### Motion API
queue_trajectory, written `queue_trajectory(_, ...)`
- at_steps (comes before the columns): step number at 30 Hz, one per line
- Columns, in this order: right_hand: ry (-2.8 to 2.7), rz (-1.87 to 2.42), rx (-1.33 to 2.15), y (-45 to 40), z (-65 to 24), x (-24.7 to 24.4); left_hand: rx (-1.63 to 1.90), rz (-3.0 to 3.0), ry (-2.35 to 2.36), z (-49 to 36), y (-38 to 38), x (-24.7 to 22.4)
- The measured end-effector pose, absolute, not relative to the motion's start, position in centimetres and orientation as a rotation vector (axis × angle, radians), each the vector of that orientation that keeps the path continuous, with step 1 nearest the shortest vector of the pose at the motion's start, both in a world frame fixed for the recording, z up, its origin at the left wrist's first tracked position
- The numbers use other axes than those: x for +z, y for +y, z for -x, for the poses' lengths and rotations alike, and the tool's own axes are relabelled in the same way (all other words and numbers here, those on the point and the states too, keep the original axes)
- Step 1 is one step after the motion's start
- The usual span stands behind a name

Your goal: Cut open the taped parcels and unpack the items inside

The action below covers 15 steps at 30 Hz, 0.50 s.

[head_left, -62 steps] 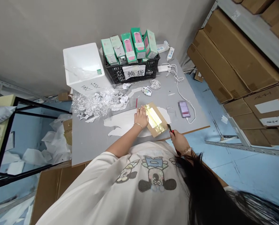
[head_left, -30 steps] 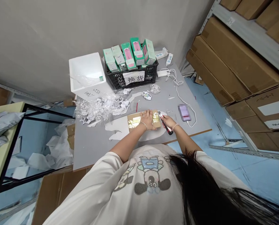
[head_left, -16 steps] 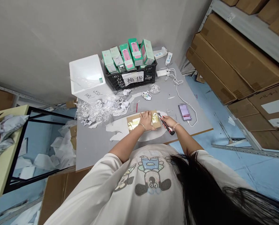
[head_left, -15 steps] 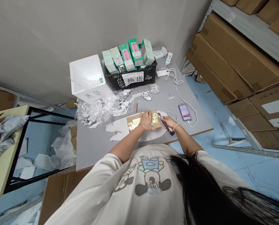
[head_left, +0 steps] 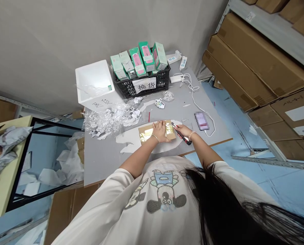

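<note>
Kraft card point(head_left: 149, 129) lies flat on a torn white paper sheet point(head_left: 127, 139), directly under the left hand point(head_left: 159, 132). Gold foil point(head_left: 169, 129) shows on the card just right of the left fingers point(head_left: 155, 126), and a second foil patch point(head_left: 145, 137) shows just below and left of them. The stretch between is hidden by the hand, so coverage there cannot be read.

Left fingers: spread apart, pressed flat on the card, no grip. Right hand point(head_left: 184, 131): just right of the left, fingers curled together and clamped on a utility knife point(head_left: 183, 136) with a red and black handle. Its blade end point(head_left: 172, 124) points up and left to the foil at the card's right end; contact cannot be told.

State of work: foil on card in two visible patches, card flat on the sheet, knife at the foil. Extent of any cut not visible.

Outward, above the fingers: a small red strip point(head_left: 149, 116), crumpled clear plastic wrap point(head_left: 103, 120) to the left on the counter point(head_left: 103, 170), and a blurred phone point(head_left: 201, 121) to the right. Farther off, a black plastic crate point(head_left: 162, 76) holds green and pink boxes point(head_left: 138, 61), beside a white foam box point(head_left: 92, 80).
</note>
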State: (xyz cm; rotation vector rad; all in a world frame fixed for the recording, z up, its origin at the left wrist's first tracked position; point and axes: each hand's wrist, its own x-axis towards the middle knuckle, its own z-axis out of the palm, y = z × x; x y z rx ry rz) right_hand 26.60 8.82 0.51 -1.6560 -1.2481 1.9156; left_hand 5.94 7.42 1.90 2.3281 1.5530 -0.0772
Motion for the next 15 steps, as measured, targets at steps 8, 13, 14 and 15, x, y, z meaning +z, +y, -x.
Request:
queue_trajectory(8, -1.461, 1.734, 1.754, 9.2, -26.2, 1.0, -0.099, -2.329, 1.547, -6.0, 7.1, 2.1)
queue_trajectory(13, -1.707, 1.816, 1.737, 9.2, -27.0, 2.6, -0.104, -2.32, 1.535, -6.0, 7.4, 2.3)
queue_trajectory(14, -1.739, 1.814, 1.747, 8.9, -27.3, 2.7, -0.109, -2.314, 1.536, -6.1, 7.4, 2.4)
queue_trajectory(15, -1.758, 1.808, 1.752, 8.5, -27.7, 2.7, -0.112, -2.311, 1.535, -6.1, 7.4, 2.4)
